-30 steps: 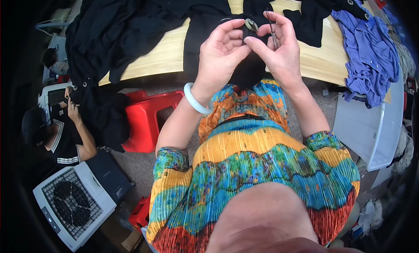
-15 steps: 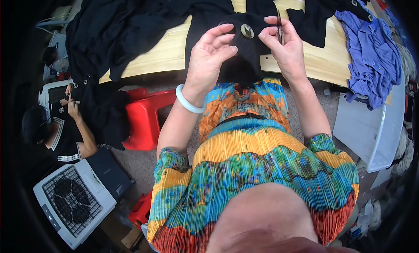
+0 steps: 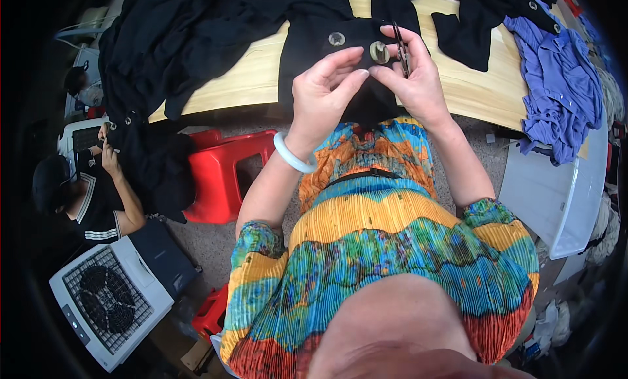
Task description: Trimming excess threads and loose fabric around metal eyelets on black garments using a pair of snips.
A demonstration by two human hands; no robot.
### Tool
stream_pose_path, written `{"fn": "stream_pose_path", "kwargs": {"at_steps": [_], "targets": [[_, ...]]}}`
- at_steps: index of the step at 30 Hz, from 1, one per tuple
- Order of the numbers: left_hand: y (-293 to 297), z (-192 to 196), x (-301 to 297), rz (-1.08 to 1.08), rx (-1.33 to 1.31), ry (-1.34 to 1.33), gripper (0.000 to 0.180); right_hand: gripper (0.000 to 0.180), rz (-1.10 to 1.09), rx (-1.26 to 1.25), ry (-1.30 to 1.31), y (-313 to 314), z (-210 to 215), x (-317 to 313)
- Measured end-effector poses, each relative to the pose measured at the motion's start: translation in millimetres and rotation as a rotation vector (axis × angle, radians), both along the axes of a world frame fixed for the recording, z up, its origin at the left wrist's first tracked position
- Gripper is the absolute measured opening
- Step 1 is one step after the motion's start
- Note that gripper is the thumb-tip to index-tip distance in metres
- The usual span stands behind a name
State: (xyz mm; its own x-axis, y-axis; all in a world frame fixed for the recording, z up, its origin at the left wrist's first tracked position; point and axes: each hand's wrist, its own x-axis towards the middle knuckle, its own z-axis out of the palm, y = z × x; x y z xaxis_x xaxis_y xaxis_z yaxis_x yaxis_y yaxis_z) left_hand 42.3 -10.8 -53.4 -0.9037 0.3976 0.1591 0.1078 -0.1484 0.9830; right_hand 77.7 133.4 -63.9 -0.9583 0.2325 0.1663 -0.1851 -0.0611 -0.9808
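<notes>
Black cloth [image 3: 304, 55] of a garment lies over the table edge under both hands. A large round button [image 3: 337, 39] shows on it, and a second button with a pale rim [image 3: 379, 51] sits beside my right fingers. My right hand [image 3: 418, 85] is closed round slim dark snips [image 3: 400, 49], their points directed away from me. My left hand [image 3: 322, 94] hovers over the cloth, index finger and thumb stretched out and apart. Its thumb tip is close to my right thumb; I cannot make out any thread between them.
More black garments [image 3: 190, 39] cover the wooden table [image 3: 487, 94]. Purple cloth [image 3: 553, 78] hangs at right above a white bin [image 3: 556, 196]. At left are a red stool [image 3: 219, 176], a fan unit [image 3: 111, 300] and a seated co-worker [image 3: 98, 196] with black cloth.
My left hand has shifted slightly right and my right hand slightly left and nearer, so the thumbs are closer together. The pale-rimmed button moved a little right, and the other button is now uncovered.
</notes>
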Motion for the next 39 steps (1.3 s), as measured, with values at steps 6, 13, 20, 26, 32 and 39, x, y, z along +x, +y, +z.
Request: {"fn": "stream_pose_path", "kwargs": {"at_steps": [6, 13, 20, 26, 32, 39], "targets": [[3, -6, -7, 0.208, -0.21, 0.574, 0.02, 0.049, -0.079, 0.197, 0.022, -6, 5, 3], [-3, 6, -5, 0.16, -0.313, 0.51, 0.004, 0.049, -0.021, 0.136, -0.034, 0, 10, 4], [-12, 17, -13, -0.117, -0.099, -0.429, 0.004, 0.041, -0.084, 0.218, -0.051, -1, 11, 7], [-10, 18, -17, -0.144, -0.055, -0.504, 0.005, 0.024, 0.077, 0.073, -0.16, -2, 28, 31], [-11, 20, -16, -0.138, -0.284, -0.283, 0.006, 0.025, 0.318, -0.074, -0.418, -3, 22, 34], [-26, 18, -26, -0.193, -0.241, -0.47, 0.008, 0.024, 0.342, -0.051, -0.448, -12, 5, 25]]}}
